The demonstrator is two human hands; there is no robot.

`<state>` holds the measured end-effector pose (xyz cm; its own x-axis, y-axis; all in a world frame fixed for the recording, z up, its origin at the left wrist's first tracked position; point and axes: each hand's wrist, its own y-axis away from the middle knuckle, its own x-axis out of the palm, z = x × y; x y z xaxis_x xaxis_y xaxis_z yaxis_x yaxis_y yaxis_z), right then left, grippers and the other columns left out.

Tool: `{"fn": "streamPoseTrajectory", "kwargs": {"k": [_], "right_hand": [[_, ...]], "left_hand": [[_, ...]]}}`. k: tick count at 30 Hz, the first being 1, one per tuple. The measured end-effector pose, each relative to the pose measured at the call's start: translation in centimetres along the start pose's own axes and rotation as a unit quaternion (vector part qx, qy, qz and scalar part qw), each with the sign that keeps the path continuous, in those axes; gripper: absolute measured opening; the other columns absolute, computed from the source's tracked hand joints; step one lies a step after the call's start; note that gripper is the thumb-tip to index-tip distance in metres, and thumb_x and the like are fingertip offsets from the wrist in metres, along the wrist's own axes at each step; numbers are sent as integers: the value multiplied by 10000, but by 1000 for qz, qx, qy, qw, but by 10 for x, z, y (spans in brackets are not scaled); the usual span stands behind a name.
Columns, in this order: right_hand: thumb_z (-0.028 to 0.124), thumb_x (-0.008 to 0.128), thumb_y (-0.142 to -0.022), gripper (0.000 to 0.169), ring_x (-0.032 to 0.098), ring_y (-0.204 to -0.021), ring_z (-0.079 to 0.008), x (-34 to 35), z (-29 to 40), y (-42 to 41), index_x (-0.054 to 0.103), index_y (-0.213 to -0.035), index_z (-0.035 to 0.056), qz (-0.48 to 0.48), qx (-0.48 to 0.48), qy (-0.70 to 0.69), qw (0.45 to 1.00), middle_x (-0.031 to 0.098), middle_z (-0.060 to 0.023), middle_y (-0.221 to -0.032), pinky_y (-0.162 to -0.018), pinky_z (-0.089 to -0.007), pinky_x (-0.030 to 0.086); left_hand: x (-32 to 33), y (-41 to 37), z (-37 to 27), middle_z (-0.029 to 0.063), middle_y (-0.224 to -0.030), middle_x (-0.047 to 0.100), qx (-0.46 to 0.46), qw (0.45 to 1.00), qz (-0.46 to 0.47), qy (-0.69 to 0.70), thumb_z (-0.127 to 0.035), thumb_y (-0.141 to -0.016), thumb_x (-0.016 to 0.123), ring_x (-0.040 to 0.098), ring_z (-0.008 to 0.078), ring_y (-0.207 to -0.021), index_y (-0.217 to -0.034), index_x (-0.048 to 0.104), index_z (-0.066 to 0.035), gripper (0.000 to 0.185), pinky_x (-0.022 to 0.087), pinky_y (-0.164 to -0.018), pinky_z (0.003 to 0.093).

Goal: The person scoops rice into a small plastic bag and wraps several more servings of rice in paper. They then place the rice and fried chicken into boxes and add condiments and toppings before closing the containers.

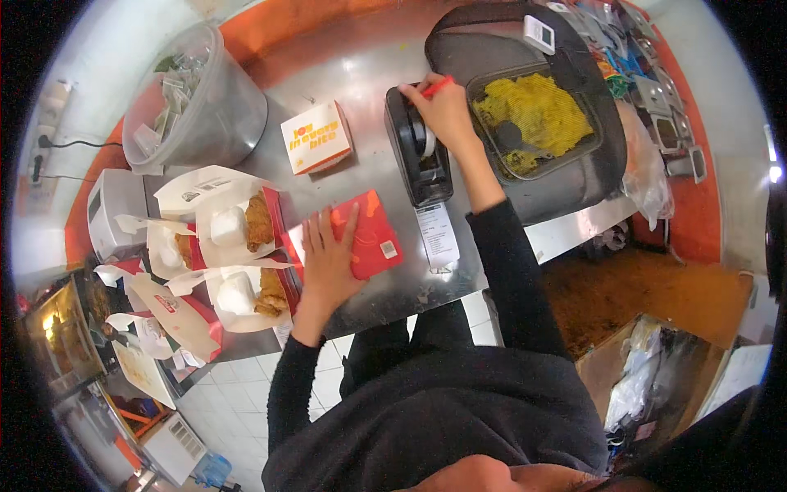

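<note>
My left hand lies palm down on a red printed carton box, its fingers spread over the lid. My right hand is above a black tape dispenser, its fingers curled around a small red object that I cannot identify. The thumb side reaches the dispenser's far end, and a tape roll shows beside the hand. A printed paper slip lies at the dispenser's near end. Beyond the red box stands a closed white and orange carton.
Left are open cartons with fried chicken and white wrapped portions. Behind stands a clear plastic bucket of sachets, near a small white machine. Right, a black bag bears a tub of yellow crumbly food.
</note>
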<state>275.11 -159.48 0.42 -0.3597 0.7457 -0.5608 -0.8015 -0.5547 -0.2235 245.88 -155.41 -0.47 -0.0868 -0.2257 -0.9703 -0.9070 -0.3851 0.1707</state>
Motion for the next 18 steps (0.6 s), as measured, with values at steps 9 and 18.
{"fn": "streamPoseTrajectory", "kwargs": {"k": [9, 18], "right_hand": [[13, 552, -906, 138, 584, -938, -145, -46, -3, 205, 571, -1038, -24, 100, 104, -153, 978, 609, -85, -994, -857, -300, 479], [56, 641, -879, 372, 551, -1117, -196, -8, -16, 280, 505, -1214, -31, 45, 234, -365, 900, 534, -139, -1234, -900, -305, 492]], "left_hand": [[-1, 34, -33, 254, -1496, 139, -27, 997, 27, 63, -446, -547, 811, 195, 463, -1344, -1499, 182, -232, 1160, 150, -1094, 608], [-16, 32, -9, 245, -1483, 210, 90, 991, 50, 80, -463, -779, 655, 247, 448, -1335, -1487, 234, -221, 859, 175, -1076, 608]]}}
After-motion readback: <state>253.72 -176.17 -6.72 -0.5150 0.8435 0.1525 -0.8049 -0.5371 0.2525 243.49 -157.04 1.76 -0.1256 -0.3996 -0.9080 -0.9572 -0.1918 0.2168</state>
